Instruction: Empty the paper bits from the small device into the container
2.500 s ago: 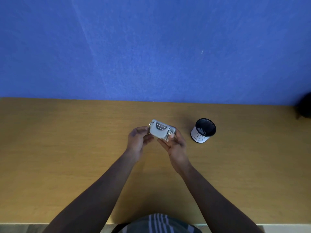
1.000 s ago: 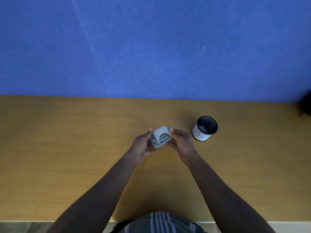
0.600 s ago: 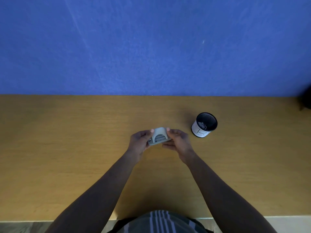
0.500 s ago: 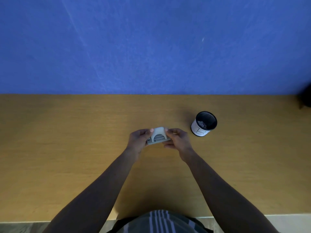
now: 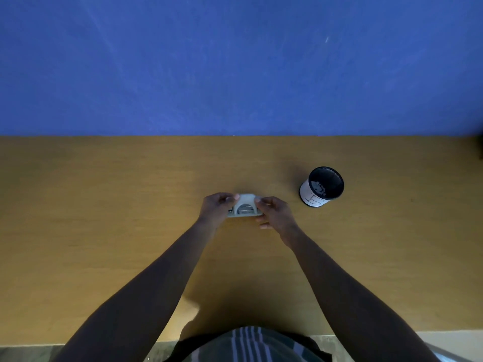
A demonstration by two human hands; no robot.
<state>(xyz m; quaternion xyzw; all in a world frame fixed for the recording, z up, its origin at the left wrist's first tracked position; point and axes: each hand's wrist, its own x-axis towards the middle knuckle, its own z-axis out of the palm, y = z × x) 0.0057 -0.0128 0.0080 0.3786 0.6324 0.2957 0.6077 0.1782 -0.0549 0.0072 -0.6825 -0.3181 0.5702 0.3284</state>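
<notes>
Both hands, left hand [image 5: 218,206] and right hand [image 5: 274,212], clamp the small device [image 5: 245,206]; keep it level while carrying rightward over the container [image 5: 322,186].

- Small grey metal hole punch [image 5: 245,206]: upright on the wooden desk, held at both ends.
- Black mesh cylindrical cup with white label [image 5: 322,186]: standing to its right, paper bits inside.

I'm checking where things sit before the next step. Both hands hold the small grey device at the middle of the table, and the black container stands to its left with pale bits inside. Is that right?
Not quite. The head view shows the black container standing to the right of the small grey device, beyond the right hand. The rest holds: the left hand is on the device too, at the middle of the table, and pale bits lie inside the container.
</notes>
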